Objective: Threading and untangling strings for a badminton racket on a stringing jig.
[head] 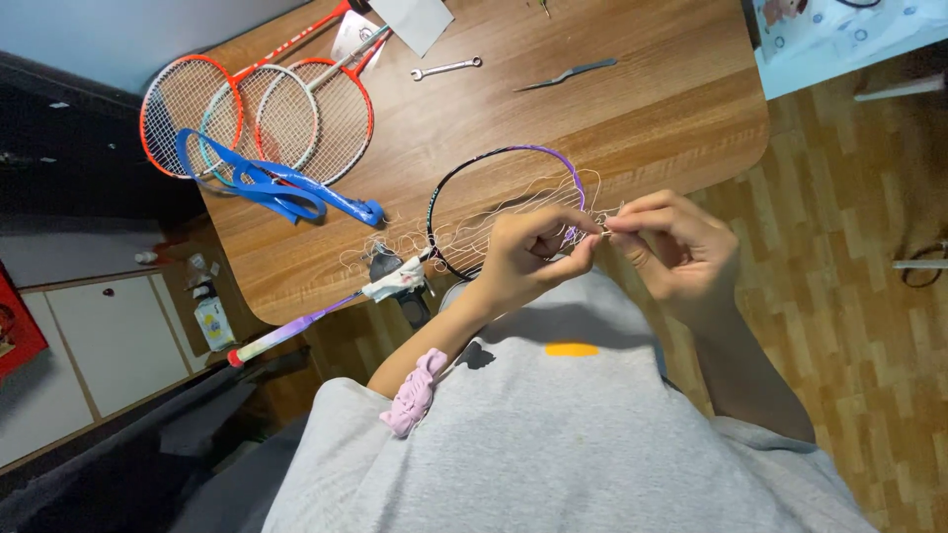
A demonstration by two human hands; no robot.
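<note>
1. Purple-and-black badminton racket frame with loose pale string hangs half off the near edge of the wooden counter.
2. Left hand and right hand meet at the rim, fingers of both pinched on the string.
3. Three strung rackets and a blue strap fill the far corner; a wrench lies beyond, bare wood around it.

My left hand and right hand pinch loose string at the rim of an unstrung racket on the table; three strung rackets lie beyond.
</note>
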